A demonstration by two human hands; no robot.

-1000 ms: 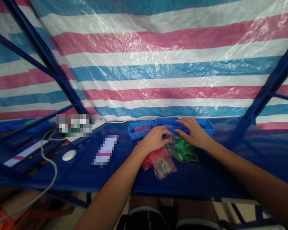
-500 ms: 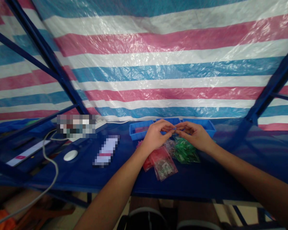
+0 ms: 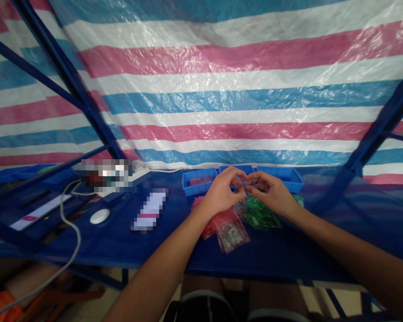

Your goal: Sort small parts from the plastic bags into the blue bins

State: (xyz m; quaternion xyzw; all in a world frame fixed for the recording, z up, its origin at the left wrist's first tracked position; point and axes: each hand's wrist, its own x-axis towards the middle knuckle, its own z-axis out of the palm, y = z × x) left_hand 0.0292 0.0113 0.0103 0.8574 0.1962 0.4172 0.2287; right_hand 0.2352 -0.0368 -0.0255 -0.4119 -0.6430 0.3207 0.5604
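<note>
My left hand [image 3: 226, 190] and my right hand [image 3: 270, 191] meet at the fingertips above the table, both in a pinch. What lies between the fingers is too small to make out. Under my left hand are pink-red plastic bags [image 3: 230, 228], the front one with small silvery pieces inside. A pile of green plastic pieces or bags [image 3: 260, 212] lies below my right hand. Between the two piles some clear or greyish bags [image 3: 242, 208] show, partly hidden.
Behind my hands stand a left blue bin [image 3: 191, 190], a middle blue bin [image 3: 237, 169] and a right blue bin [image 3: 293, 182]. Leftward on the blue table [image 3: 121, 246] are a blurred-out phone-like slab [image 3: 151, 210], a white oval object [image 3: 100, 216] and a white cable [image 3: 76, 237]. A striped tarp [image 3: 221, 98] hangs behind.
My fingers have shifted slightly where they meet, the left fingers now more curled. The piles and bins lie as before; the whole view has moved a little.
</note>
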